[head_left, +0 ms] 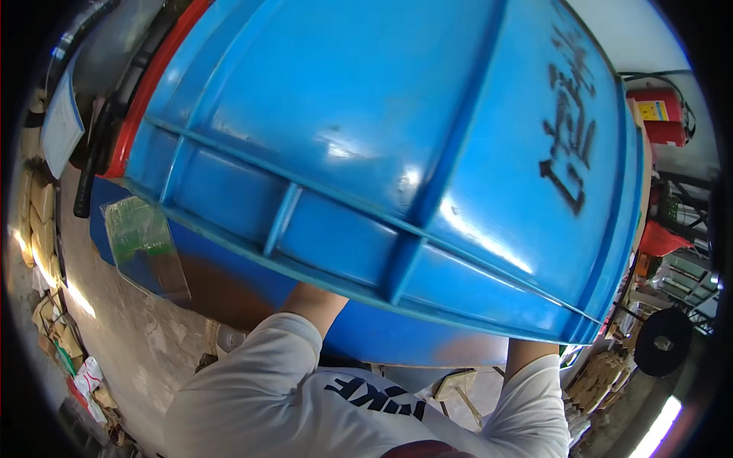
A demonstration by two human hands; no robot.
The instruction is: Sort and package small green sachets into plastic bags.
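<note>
A large blue plastic bin [328,84] fills most of the head view, its ribbed wall tilted toward me. Dark handwritten marks run down its right side. From below, my left forearm [314,307] reaches under the bin's lower rim, and the bin hides that hand. Further right, my right forearm [528,351] goes up behind the same rim, with its hand hidden too. What my fingers do or touch cannot be seen. Beneath the rim shows a blue, partly brown-worn surface [389,336], with a clear plastic sleeve [141,237] on its left part.
A red edge [156,84] and a black handle [95,164] border the bin at left. Cardboard pieces [42,206] lie along the far left. On the right are a red fire extinguisher [663,114], a black disc [663,342] and stacked cardboard [599,382].
</note>
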